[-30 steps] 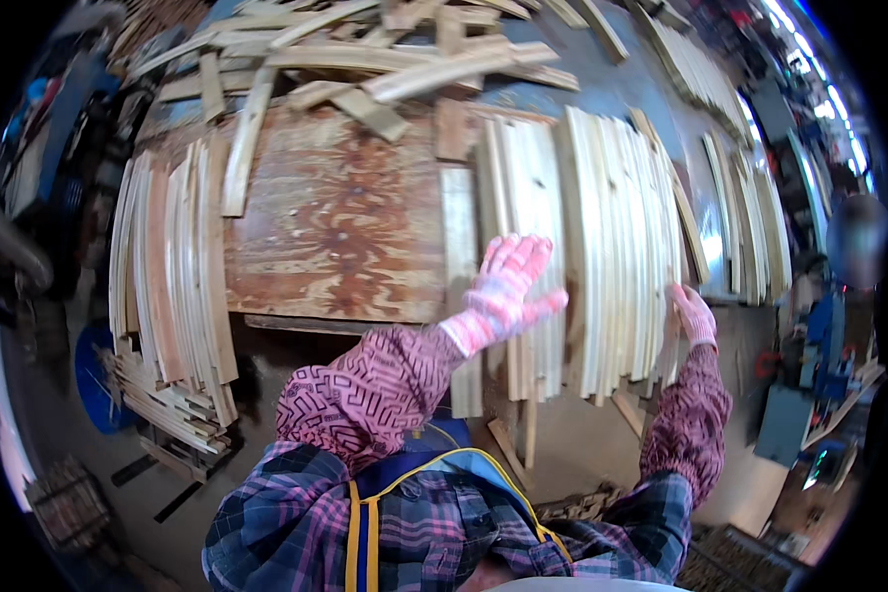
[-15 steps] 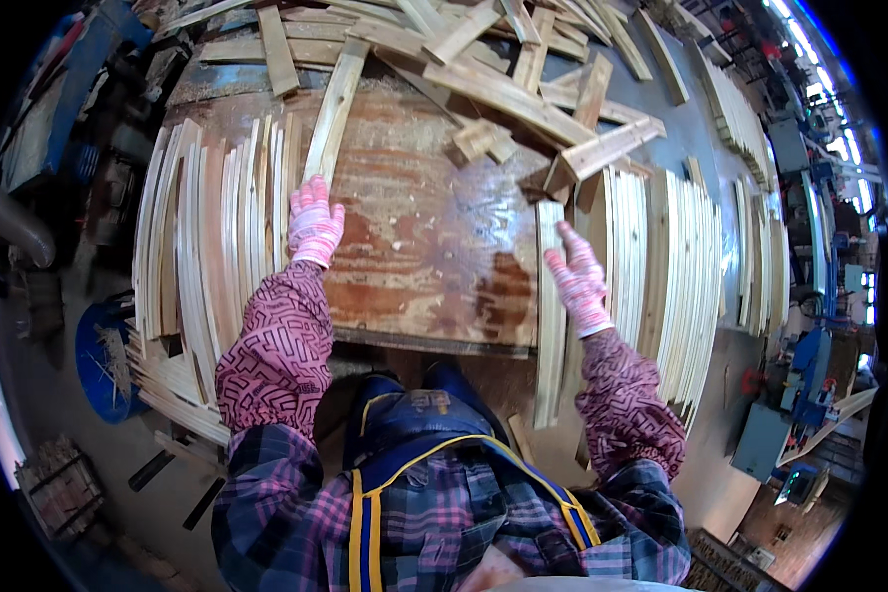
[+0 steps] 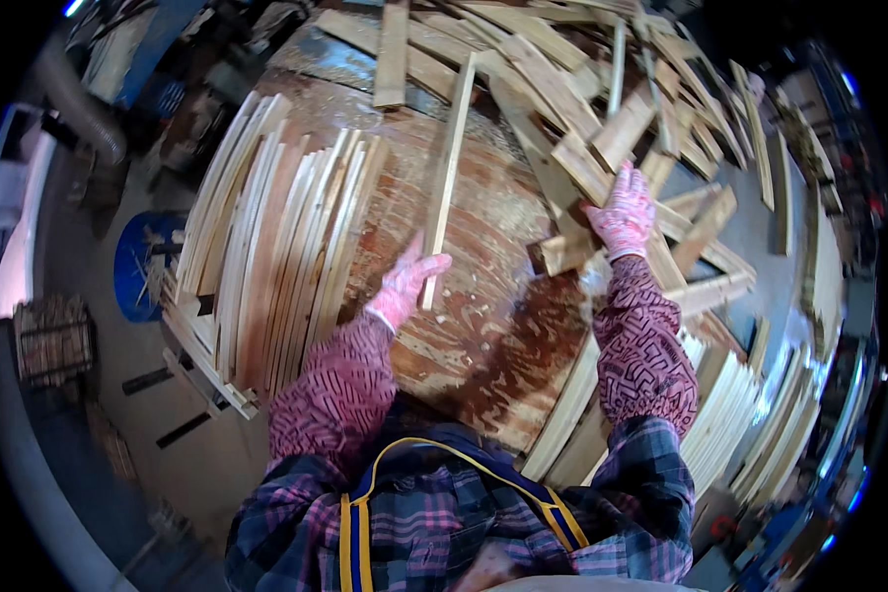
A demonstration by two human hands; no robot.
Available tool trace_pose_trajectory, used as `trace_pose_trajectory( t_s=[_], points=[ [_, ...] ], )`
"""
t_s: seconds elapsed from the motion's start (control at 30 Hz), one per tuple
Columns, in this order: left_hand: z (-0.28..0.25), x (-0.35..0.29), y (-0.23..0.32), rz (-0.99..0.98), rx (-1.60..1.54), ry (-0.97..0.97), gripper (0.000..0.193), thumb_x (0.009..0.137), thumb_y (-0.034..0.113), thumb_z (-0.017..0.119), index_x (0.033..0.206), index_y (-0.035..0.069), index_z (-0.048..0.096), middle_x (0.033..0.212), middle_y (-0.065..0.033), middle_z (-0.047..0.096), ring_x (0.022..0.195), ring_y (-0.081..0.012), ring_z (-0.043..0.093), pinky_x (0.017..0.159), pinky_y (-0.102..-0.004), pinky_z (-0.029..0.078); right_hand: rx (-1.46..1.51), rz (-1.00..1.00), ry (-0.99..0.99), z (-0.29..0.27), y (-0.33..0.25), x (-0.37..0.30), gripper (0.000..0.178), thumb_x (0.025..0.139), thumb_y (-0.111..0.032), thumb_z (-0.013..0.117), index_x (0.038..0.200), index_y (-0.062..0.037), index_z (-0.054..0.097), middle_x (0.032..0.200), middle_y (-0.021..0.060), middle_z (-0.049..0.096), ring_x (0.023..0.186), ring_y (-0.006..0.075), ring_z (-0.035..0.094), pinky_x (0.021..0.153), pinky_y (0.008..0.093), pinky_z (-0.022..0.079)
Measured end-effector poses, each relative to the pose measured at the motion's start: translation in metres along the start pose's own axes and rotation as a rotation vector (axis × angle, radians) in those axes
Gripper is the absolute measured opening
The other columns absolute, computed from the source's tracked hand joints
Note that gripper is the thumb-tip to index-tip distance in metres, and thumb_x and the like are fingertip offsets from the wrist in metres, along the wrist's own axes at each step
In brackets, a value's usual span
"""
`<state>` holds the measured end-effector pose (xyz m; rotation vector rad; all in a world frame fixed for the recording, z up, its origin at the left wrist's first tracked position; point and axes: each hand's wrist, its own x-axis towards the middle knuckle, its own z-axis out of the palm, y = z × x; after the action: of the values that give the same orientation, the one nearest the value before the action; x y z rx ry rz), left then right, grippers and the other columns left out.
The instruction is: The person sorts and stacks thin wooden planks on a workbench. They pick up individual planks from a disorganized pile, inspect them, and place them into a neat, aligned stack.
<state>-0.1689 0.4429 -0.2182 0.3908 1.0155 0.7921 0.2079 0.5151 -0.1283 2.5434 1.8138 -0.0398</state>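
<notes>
My left hand (image 3: 407,281), in a pink-and-white glove, grips the near end of a long narrow wooden strip (image 3: 452,168). The thumb crosses the strip while the other fingers go behind it. The strip points away from me over the worn plywood tabletop (image 3: 483,355), tilted on its narrow side. Farther right, my right hand (image 3: 627,219), gloved alike, reaches to the near edge of a loose pile of boards (image 3: 553,84). Its fingers are stretched out beside a board's end (image 3: 582,170), the thumb apart. Whether it touches that board I cannot tell.
Upright-edged wooden strips (image 3: 286,237) stand in a row at the left of the table. Another row of strips (image 3: 715,419) lies at the right, partly behind my right arm. A blue tub (image 3: 138,286) with wood scraps sits on the floor at left.
My view has turned. My left hand has closed around the strip's near end and tipped it onto its edge. My right hand has left the right-hand row and moved forward to the pile.
</notes>
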Motion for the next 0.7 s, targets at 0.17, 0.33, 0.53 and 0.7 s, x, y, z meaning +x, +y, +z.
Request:
trace_pose_trajectory(
  t_s=[0.17,0.33,0.53,0.7],
  points=[
    [0.024,-0.043,0.016,-0.233,-0.562,-0.435,0.08,0.091,0.065,0.061,0.136,-0.002,0.053,0.076,-0.0037,0.065,0.059,-0.0152,0.061,0.052,-0.0282,0.052,0.134,0.072,-0.302,-0.021,0.001,0.086,0.116,0.069,-0.04,0.088,0.158,-0.0062,0.022,0.146,0.021,0.051,0.129,0.0364,0.056,0.106,0.0418,0.047],
    [0.012,-0.074,0.041,-0.191,-0.511,-0.437,0.083,0.096,0.065,0.052,0.134,-0.009,0.05,0.067,-0.0046,0.064,0.052,-0.0141,0.06,0.046,-0.0283,0.047,0.237,-0.091,-0.214,-0.078,-0.072,0.105,0.115,0.065,-0.043,0.09,0.154,-0.0004,0.03,0.134,0.0264,0.06,0.126,0.0373,0.058,0.106,0.0426,0.047],
    [-0.011,-0.137,0.112,0.095,0.187,-0.048,0.066,0.1,0.06,0.051,0.121,-0.001,0.065,0.074,-0.0003,0.062,0.065,-0.0087,0.064,0.054,-0.0251,0.05,0.639,0.023,-0.248,-0.074,-0.17,0.084,0.087,0.068,-0.047,0.086,0.13,0.0021,0.05,0.127,0.0253,0.063,0.117,0.0406,0.063,0.098,0.0459,0.051],
    [-0.043,-0.163,0.117,0.49,0.979,0.484,0.049,0.102,0.049,0.053,0.128,0.011,0.067,0.115,-0.0127,0.07,0.106,-0.03,0.065,0.093,-0.0376,0.05,0.555,-0.147,0.055,-0.017,-0.211,0.011,0.099,0.081,-0.063,0.072,0.151,-0.0018,0.037,0.147,0.0283,0.047,0.137,0.0409,0.046,0.112,0.0452,0.04]
  ],
)
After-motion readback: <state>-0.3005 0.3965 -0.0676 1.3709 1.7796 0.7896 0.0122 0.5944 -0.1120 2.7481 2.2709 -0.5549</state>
